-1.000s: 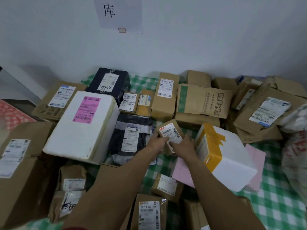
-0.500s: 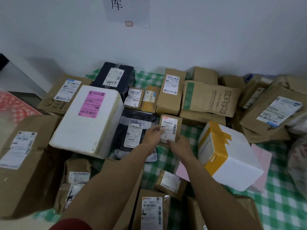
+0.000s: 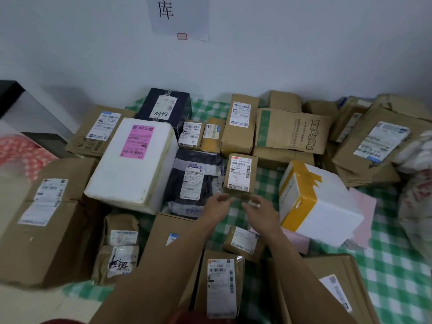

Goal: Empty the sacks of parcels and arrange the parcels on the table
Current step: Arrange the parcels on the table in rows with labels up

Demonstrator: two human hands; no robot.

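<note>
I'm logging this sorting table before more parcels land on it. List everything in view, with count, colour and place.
small labelled box: one, brown, table centre, label marked 1
pink-labelled foam box: one, white, left of centre
yellow-taped foam box: one, white, right of centre
black box: one, back, near the wall
mailer bag: one, dark, just left of the small labelled box
cardboard parcels: many, brown, all round
envelope: one, pink, under the yellow-taped foam box
tablecloth: one, green-white check
paper sign: one, white, on the wall
sack: at least one, white-red, right edge
left hand, right hand: empty, just below the small labelled box
</note>
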